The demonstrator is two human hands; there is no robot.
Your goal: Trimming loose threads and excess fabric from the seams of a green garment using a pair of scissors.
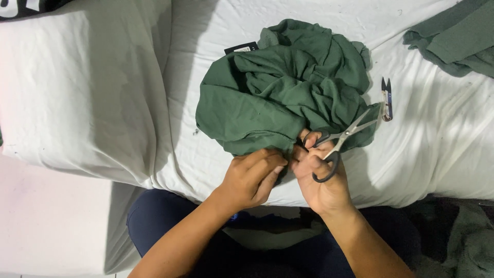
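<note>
A crumpled dark green garment (280, 87) lies on a white sheet (437, 149). My left hand (252, 177) pinches the garment's near edge. My right hand (319, 177) holds a pair of scissors (342, 136) with black handles, fingers through the loops, and also touches the same edge of the cloth. The scissor blades are slightly apart and point up to the right, over the cloth. A small thread snipper (387, 100) lies on the sheet just past the blade tips.
A white pillow (77, 87) fills the left side. Another green garment (455, 36) lies at the top right corner. A black tag (242, 49) peeks from behind the garment. My legs in dark trousers (170, 226) are below the bed edge.
</note>
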